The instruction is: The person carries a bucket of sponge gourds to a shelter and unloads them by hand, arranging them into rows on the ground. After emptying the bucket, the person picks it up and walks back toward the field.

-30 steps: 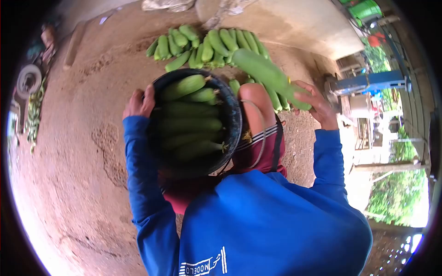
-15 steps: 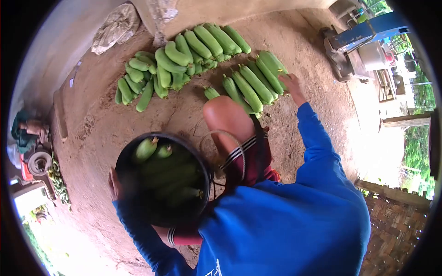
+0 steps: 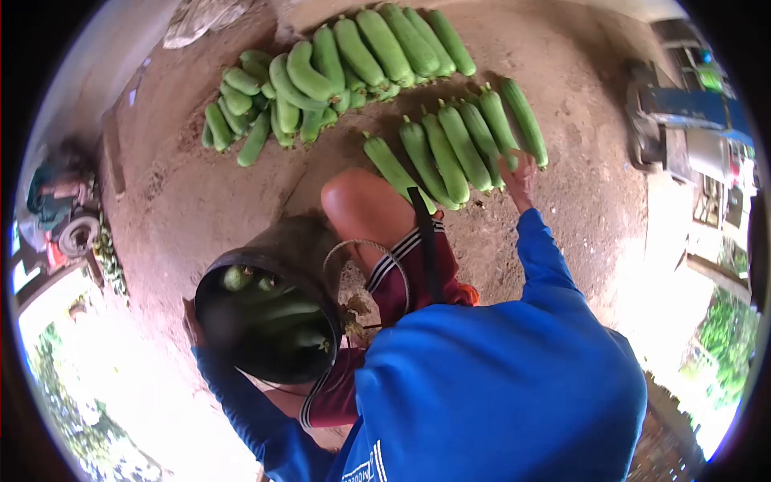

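A dark bucket [image 3: 277,249] tilts beside my bent knee, with several green gourds [image 3: 281,309] inside. My left hand [image 3: 193,324] rests against the bucket's left outer side; its fingers are mostly hidden. On the ground, a row of long green gourds [image 3: 462,149] lies in front of my knee. At the right part of this row, my right hand [image 3: 518,170] touches the lower end of a gourd [image 3: 498,120], fingers bent around it. One more gourd [image 3: 524,120] lies just right of that one.
A larger pile of gourds [image 3: 361,52] spreads along the back by the wall. A pale sack [image 3: 201,20] lies at the top left. Machinery with a wheel [image 3: 79,235] stands at far left, and a blue metal object [image 3: 695,108] at far right. A rope handle [image 3: 365,243] loops near my knee.
The view has shifted, and the bucket now leans more toward me. My right hand has moved from the row's far right end to a gourd's lower end. My left hand stays at the bucket.
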`<state>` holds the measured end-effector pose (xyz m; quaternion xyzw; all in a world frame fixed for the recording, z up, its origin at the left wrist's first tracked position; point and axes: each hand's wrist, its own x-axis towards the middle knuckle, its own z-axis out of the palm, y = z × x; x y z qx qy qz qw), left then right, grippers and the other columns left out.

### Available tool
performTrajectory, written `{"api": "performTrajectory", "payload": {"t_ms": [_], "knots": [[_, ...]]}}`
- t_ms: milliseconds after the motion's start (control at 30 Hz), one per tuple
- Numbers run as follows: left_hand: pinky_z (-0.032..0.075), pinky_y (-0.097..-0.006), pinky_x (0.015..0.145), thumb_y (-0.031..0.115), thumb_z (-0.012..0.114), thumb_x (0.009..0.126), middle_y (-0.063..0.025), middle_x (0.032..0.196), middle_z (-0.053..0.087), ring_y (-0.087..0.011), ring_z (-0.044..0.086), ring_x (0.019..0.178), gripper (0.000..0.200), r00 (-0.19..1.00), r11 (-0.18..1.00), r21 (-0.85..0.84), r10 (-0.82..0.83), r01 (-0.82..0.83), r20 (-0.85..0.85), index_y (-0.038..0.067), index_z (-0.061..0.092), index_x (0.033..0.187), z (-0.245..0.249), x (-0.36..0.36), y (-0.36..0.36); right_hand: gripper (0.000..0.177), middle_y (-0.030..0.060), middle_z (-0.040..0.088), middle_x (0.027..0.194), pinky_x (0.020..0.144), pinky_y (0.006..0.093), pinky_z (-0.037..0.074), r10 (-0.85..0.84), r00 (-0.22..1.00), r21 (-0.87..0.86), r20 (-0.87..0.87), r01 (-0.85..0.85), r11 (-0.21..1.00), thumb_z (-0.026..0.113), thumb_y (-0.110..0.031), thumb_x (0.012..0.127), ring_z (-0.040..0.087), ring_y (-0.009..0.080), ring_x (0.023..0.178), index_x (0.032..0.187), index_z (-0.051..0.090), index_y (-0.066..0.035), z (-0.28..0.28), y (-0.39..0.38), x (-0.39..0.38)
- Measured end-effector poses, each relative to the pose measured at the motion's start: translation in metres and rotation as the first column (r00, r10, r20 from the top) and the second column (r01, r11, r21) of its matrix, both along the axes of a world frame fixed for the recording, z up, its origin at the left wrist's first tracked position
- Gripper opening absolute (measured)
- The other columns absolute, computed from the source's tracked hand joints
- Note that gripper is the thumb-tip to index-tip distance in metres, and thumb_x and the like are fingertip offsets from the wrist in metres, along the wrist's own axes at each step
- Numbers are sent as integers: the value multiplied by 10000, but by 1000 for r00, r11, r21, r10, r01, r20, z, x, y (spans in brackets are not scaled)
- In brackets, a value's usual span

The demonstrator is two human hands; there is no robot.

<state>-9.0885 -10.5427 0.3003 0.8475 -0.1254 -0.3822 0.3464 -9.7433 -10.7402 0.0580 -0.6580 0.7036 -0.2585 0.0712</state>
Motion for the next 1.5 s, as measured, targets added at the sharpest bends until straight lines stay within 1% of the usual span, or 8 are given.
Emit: {"api": "performTrajectory", "payload": {"t_ms": [200,433,567,767,1000,1067,1300,1500], "knots": [[428,-324,879,530,425,937,-95,977,620,-191,551,925,618,929,955,127,-291,268,229,-35,596,1119,-73,99,31,276,75,612,1020,891,363,422,153,987,-10,-42,-153,988,671,-213,832,529,247,1015,1063,618,-71,25,-55,37],[421,-316,818,576,390,933,-55,910,623,-163,541,884,644,911,962,-14,-253,272,327,-27,606,1001,-48,52,9,161,42,604,973,765,252,474,494,739,-133,458,-492,860,614,-160,894,565,139,876,1021,623,-62,163,-62,219],[420,-376,859,618,338,915,-166,933,641,-301,584,959,684,819,927,95,-366,363,442,-6,602,1011,-68,68,11,173,29,590,889,718,252,482,677,448,-123,584,-776,619,632,-185,884,574,120,795,999,616,-59,245,3,310],[390,-363,937,659,326,889,-181,1080,634,-327,556,1073,739,898,961,57,-273,270,344,17,616,1110,-48,55,9,363,155,573,1004,781,375,501,875,-45,59,483,-995,-84,654,-297,798,606,293,900,1010,578,-13,253,113,395],[375,-407,985,730,274,843,-235,1134,611,-387,519,1156,800,966,979,-19,-198,204,164,80,645,1127,-69,79,9,590,255,364,1317,862,485,454,1000,21,-53,-21,-998,20,675,-318,768,505,430,1068,1238,476,-23,183,153,482],[377,-410,985,726,273,845,-239,1126,613,-390,519,1155,797,946,978,6,-202,208,252,79,649,1119,-57,66,9,670,261,331,1355,825,537,450,983,37,278,-178,-957,86,673,-350,754,477,495,1063,1295,445,-29,181,161,512],[396,-430,958,706,282,855,-250,1068,626,-404,536,1122,780,874,972,62,-232,227,426,55,650,1079,-48,53,11,540,241,346,1371,856,576,403,882,87,578,-464,-725,376,557,-316,818,402,509,1129,1300,487,-85,130,186,561],[419,-433,908,690,294,862,-249,1000,637,-410,562,1064,756,881,965,-1,-240,263,407,39,652,998,-43,51,12,454,244,367,1339,841,567,423,865,-40,285,-500,-951,121,495,-276,843,409,468,1154,1258,515,-96,143,169,541]]}}
